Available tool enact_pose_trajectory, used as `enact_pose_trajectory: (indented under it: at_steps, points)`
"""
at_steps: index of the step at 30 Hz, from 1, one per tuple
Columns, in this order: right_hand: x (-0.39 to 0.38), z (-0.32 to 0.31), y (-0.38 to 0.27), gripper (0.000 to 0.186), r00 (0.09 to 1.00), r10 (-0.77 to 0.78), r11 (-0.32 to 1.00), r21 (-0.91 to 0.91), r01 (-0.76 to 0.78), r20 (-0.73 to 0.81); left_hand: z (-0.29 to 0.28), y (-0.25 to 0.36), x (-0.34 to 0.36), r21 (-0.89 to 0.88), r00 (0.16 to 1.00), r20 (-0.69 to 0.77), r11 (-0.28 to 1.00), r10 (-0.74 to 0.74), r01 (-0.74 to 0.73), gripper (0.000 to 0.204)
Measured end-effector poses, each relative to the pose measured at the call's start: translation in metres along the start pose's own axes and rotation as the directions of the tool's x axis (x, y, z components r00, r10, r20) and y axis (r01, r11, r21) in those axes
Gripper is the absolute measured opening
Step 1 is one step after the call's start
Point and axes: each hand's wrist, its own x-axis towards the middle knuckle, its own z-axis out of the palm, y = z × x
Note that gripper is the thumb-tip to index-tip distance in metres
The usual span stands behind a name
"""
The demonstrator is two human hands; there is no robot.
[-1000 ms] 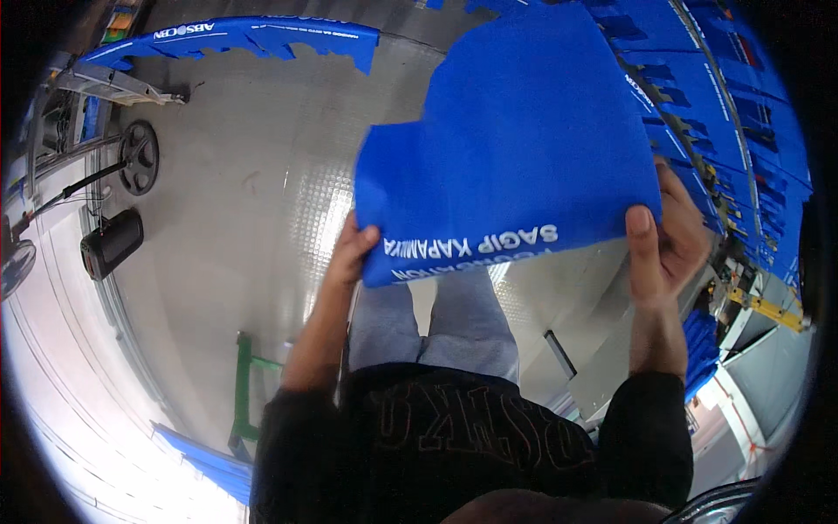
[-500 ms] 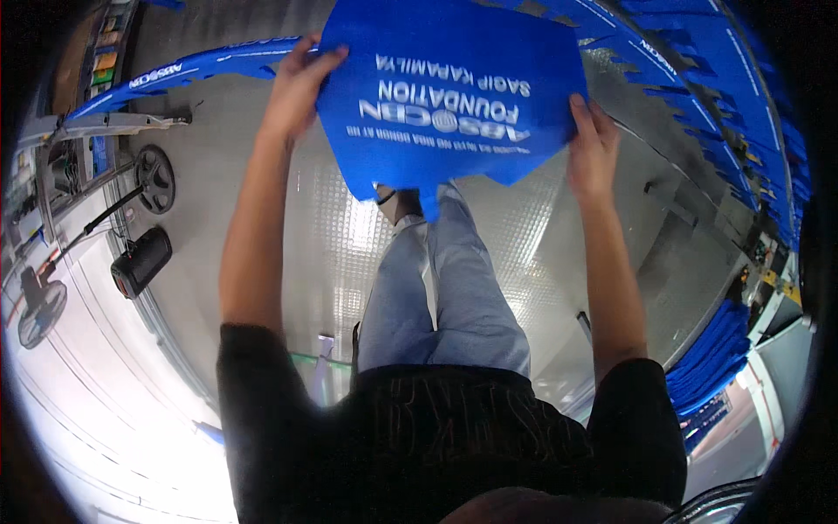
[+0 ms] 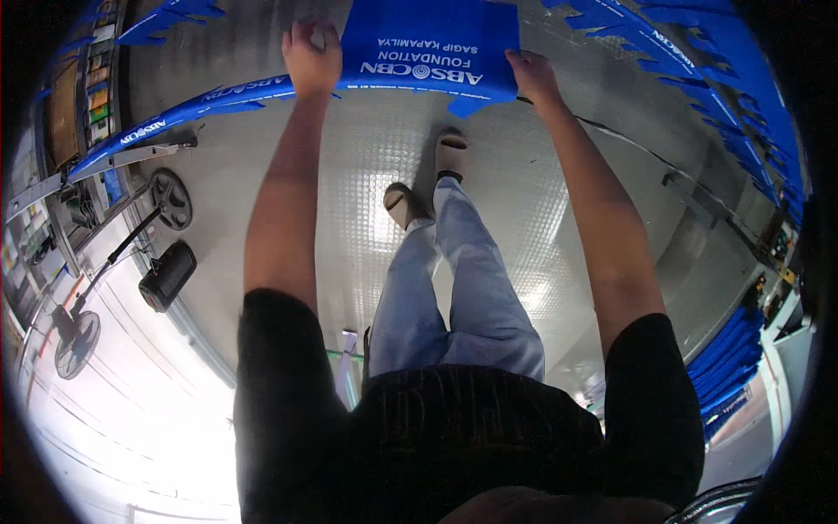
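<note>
A blue sheet of fabric [image 3: 429, 35] with white print, upside down from where I stand, is stretched between my hands at the top of the view. My left hand [image 3: 312, 61] has its fingers curled at the sheet's left edge. With thumb and fingers my right hand [image 3: 534, 77] pinches the right edge. The sheet's lower edge is uneven, with a tab hanging down, and its far end runs out of the picture. Behind it passes a thin line [image 3: 615, 133], and similar blue pieces [image 3: 218, 98] hang in a row to the left.
More blue printed pieces [image 3: 690, 65] hang in rows at the far right. A stack of blue fabric [image 3: 724, 358] sits at the lower right. On the left are a black fan [image 3: 170, 199], a black speaker-like box [image 3: 168, 278] and a metal rail [image 3: 87, 171]. My shoes [image 3: 451, 153] stand on the textured floor.
Both hands have moved forward, carrying the blue sheet away from my body toward the line. My right hand has also come in to the left, and my shoes are now uncovered.
</note>
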Motion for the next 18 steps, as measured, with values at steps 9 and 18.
enact_pose_trajectory:
  at_steps: [9,18]
  points:
    - [-0.116,-0.022,0.021,0.019,0.925,-0.375,0.926,-0.077,0.37,-0.06,-0.062,-0.02,-0.149,-0.155,0.858,0.221,0.852,-0.464,0.5,0.02]
    - [-0.106,0.036,0.05,0.046,0.996,-0.088,0.958,0.276,0.079,0.022,-0.015,-0.023,-0.113,-0.21,0.814,0.175,0.787,-0.554,0.581,0.031]
